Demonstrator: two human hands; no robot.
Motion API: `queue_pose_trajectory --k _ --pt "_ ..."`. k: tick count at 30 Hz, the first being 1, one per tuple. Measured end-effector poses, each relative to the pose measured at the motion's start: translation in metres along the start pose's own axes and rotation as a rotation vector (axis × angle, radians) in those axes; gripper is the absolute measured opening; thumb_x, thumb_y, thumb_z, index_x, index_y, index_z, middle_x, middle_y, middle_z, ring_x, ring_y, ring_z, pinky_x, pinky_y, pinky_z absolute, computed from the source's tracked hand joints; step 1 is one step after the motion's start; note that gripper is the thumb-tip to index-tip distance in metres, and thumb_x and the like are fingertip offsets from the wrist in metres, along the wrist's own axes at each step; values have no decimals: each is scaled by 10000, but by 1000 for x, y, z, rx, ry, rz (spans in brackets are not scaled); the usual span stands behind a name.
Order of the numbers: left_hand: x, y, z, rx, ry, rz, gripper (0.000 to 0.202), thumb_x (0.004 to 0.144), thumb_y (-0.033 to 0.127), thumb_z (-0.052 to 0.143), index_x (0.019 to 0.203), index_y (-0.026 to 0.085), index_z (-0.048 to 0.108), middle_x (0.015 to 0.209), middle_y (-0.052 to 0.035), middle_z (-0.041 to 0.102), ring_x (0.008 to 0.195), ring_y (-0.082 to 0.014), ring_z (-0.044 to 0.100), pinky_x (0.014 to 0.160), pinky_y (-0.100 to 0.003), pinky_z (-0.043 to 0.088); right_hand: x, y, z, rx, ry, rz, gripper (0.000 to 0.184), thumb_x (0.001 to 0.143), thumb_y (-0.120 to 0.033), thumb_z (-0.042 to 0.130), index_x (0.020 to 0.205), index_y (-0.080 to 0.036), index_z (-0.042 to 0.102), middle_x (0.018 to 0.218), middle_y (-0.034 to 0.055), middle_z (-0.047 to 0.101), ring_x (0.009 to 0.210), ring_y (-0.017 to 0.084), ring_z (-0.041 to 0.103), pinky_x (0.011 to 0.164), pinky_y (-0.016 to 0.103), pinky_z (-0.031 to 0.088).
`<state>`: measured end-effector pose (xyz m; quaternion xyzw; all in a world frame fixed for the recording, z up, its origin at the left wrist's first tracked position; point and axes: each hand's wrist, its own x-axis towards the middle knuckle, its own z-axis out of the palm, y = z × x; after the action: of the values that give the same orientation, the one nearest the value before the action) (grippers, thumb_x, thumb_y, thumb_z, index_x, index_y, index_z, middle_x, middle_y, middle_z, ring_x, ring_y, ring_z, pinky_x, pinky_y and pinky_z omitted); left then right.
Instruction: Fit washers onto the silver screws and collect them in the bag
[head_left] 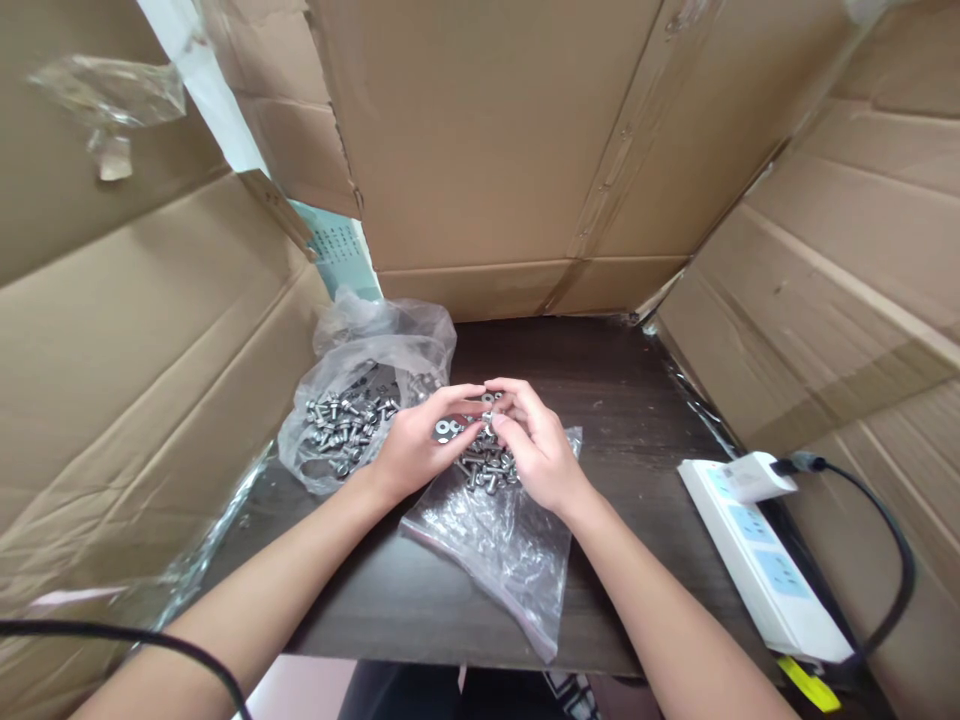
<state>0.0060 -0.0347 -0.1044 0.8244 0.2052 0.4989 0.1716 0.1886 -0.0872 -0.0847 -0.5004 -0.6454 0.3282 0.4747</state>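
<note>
Two bare hands meet at the middle of the frame over a small metal piece (488, 421). The right hand (546, 455) is nearly closed, pinching that piece between thumb and fingers. The left hand (420, 443) is half curled, its thumb reaching the piece; whether it grips too, I cannot tell. Just below the fingers, loose bolts (491, 480) lie on a clear zip bag (517, 560), with flat washers (443, 427) showing between the hands. Left of centre, an open plastic bag (319, 375) holds more bolts (349, 425). At the lower right, a white power strip (806, 618) carries a plug (754, 477) with a black cord (906, 560). Cardboard walls (487, 130) stand around the dark table (622, 580).
</note>
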Motion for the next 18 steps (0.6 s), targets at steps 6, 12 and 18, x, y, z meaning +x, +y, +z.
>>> queue_pose_trajectory --k 6,12,18 --pt "1 0 -1 -12 18 2 376 947 121 702 1304 161 591 1088 -69 804 1000 -156 793 913 -231 639 -1 0 2 -20 -32 -15 345 992 -291 495 1313 -186 565 920 34 632 732 136 596 666 271 474" --pt "2 3 -2 9 6 19 369 933 115 707 1282 158 596 1072 -64 801 976 -146 793 921 -226 634 -2 1 1 -3 -23 -1 341 997 -293 479 1309 -193 572 900 27 620 723 135 575 668 274 474" --pt "2 0 -3 11 10 10 367 941 118 708 1287 157 591 1071 -63 806 982 -149 795 915 -223 637 -1 1 1 10 -27 -37 334 986 -268 485 1298 -184 571 868 15 597 704 126 564 661 268 465"
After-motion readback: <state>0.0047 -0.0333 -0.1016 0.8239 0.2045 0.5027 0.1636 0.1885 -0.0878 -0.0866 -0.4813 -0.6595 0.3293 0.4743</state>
